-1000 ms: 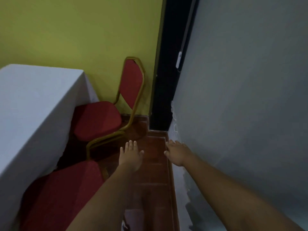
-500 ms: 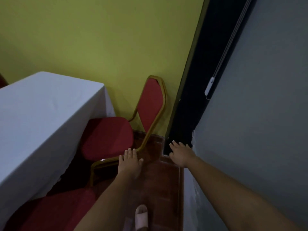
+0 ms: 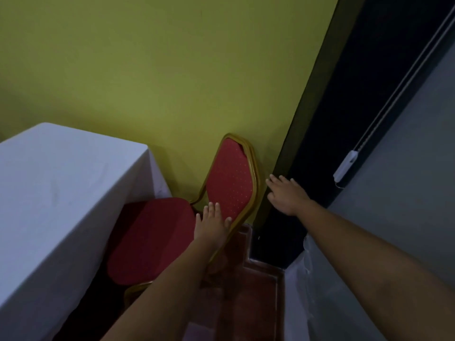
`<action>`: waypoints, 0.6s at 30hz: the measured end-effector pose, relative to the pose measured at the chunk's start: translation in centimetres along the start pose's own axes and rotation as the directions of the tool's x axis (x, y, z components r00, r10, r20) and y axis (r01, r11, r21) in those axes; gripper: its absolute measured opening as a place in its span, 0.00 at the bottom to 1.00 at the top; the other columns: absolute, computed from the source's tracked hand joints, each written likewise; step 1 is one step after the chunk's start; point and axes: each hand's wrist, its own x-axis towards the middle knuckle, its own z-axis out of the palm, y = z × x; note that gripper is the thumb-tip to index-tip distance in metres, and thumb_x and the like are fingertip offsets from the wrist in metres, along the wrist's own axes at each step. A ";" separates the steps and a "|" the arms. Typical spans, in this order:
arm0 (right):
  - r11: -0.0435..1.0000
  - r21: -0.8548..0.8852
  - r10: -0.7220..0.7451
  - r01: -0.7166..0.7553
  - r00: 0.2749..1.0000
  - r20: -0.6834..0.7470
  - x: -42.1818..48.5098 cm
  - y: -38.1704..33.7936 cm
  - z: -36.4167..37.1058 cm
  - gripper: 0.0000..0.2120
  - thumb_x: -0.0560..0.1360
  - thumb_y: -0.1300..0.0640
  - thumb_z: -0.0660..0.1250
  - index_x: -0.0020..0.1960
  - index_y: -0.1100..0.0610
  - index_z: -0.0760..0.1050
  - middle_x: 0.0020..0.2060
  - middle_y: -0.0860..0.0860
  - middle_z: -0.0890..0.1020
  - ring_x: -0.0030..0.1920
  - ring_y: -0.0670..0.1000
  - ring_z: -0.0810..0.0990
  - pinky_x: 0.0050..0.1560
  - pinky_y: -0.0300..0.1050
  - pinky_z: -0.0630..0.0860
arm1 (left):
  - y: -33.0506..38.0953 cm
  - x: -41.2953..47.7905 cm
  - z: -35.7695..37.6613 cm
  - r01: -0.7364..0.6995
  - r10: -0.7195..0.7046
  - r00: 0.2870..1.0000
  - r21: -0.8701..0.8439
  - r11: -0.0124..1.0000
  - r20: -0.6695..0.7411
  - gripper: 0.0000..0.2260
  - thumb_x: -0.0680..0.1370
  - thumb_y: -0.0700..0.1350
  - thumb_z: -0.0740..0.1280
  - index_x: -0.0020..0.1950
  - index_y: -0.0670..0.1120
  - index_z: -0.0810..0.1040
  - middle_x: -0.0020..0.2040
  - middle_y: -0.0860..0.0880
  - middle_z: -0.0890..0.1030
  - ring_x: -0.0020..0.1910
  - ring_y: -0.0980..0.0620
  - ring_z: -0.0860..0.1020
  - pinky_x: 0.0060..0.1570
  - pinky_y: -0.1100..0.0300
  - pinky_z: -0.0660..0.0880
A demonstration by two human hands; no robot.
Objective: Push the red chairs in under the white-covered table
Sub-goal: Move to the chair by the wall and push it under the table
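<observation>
A yellow-green wall (image 3: 147, 77) fills the upper half of the frame, with a dark strip (image 3: 349, 114) beside it on the right and a grey curtain (image 3: 406, 193) further right. The table (image 3: 49, 205), draped in a white cloth, takes the lower left. A red chair (image 3: 177, 217) with a gold frame stands in the middle of the frame, just off the table's corner: its seat is partly tucked under the hanging cloth, and its backrest rises close to the wall, tilted toward the right. Below it, at bottom centre, lies reddish-brown floor (image 3: 256, 291). Both bare arms reach in from the bottom edge. The left hand (image 3: 211, 225) lies flat at the lower part of the backrest, fingers (image 3: 211, 210) together and stretched, thumb at the gold frame, gripping nothing. The right hand (image 3: 286, 193) is spread wide, palm down, just right of the backrest in front of the dark strip, holding nothing; whether it touches the chair I cannot tell.
</observation>
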 end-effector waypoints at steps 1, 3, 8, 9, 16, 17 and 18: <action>1.000 -0.013 0.006 -0.006 1.000 -0.012 1.2 0.7 -0.7 0.27 0.82 0.48 0.46 0.78 0.55 0.47 0.78 0.53 0.47 0.77 0.56 0.48 0.75 0.56 0.46 | 0.4 1.0 -0.2 -0.007 0.007 1.000 -0.005 1.000 0.000 0.28 0.82 0.56 0.46 0.77 0.42 0.43 0.78 0.42 0.45 0.76 0.45 0.44 0.74 0.47 0.45; 0.999 -0.052 -0.010 0.008 1.000 -0.029 3.6 2.0 -1.7 0.27 0.81 0.48 0.46 0.78 0.55 0.47 0.78 0.53 0.48 0.77 0.56 0.48 0.75 0.56 0.46 | 1.2 2.9 -0.3 -0.013 0.013 1.000 -0.030 0.999 -0.001 0.29 0.82 0.56 0.46 0.77 0.42 0.42 0.78 0.42 0.45 0.76 0.45 0.44 0.74 0.46 0.44; 0.986 -0.146 -0.094 0.086 0.994 -0.054 9.3 4.7 -3.2 0.27 0.82 0.48 0.46 0.78 0.55 0.48 0.78 0.53 0.49 0.77 0.55 0.49 0.75 0.54 0.47 | 3.5 7.0 -0.1 0.020 -0.021 1.000 -0.096 0.995 -0.014 0.29 0.82 0.56 0.47 0.77 0.42 0.43 0.78 0.42 0.45 0.76 0.45 0.44 0.73 0.47 0.44; 0.983 -0.151 -0.110 0.100 0.992 -0.056 10.6 5.1 -3.4 0.27 0.82 0.48 0.46 0.78 0.55 0.48 0.78 0.54 0.49 0.77 0.55 0.49 0.75 0.53 0.47 | 4.2 8.0 -0.1 0.028 -0.030 0.999 -0.108 0.994 -0.019 0.29 0.82 0.56 0.47 0.77 0.42 0.43 0.78 0.42 0.45 0.76 0.45 0.44 0.73 0.47 0.44; 0.984 0.022 -0.174 0.176 0.981 -0.088 19.4 6.6 -5.1 0.27 0.83 0.45 0.45 0.77 0.56 0.50 0.78 0.53 0.52 0.77 0.56 0.51 0.75 0.54 0.50 | 8.9 14.6 0.4 0.032 -0.040 0.998 -0.155 0.987 -0.050 0.35 0.80 0.63 0.47 0.77 0.42 0.41 0.78 0.42 0.45 0.76 0.46 0.43 0.73 0.48 0.42; 0.981 0.041 -0.183 0.187 0.979 -0.091 20.5 6.7 -5.1 0.27 0.83 0.44 0.45 0.77 0.55 0.50 0.78 0.52 0.52 0.77 0.55 0.51 0.74 0.55 0.50 | 9.6 15.2 0.7 0.033 -0.043 0.997 -0.153 0.988 -0.063 0.37 0.78 0.65 0.48 0.76 0.42 0.40 0.78 0.43 0.44 0.76 0.46 0.43 0.73 0.48 0.41; 0.977 0.058 -0.198 0.203 0.976 -0.091 21.6 6.9 -5.1 0.27 0.82 0.44 0.44 0.77 0.54 0.50 0.78 0.52 0.52 0.77 0.55 0.51 0.74 0.55 0.50 | 10.3 15.9 1.0 0.047 -0.060 0.995 -0.157 0.987 -0.080 0.39 0.77 0.66 0.50 0.76 0.42 0.39 0.78 0.43 0.44 0.76 0.46 0.42 0.73 0.48 0.41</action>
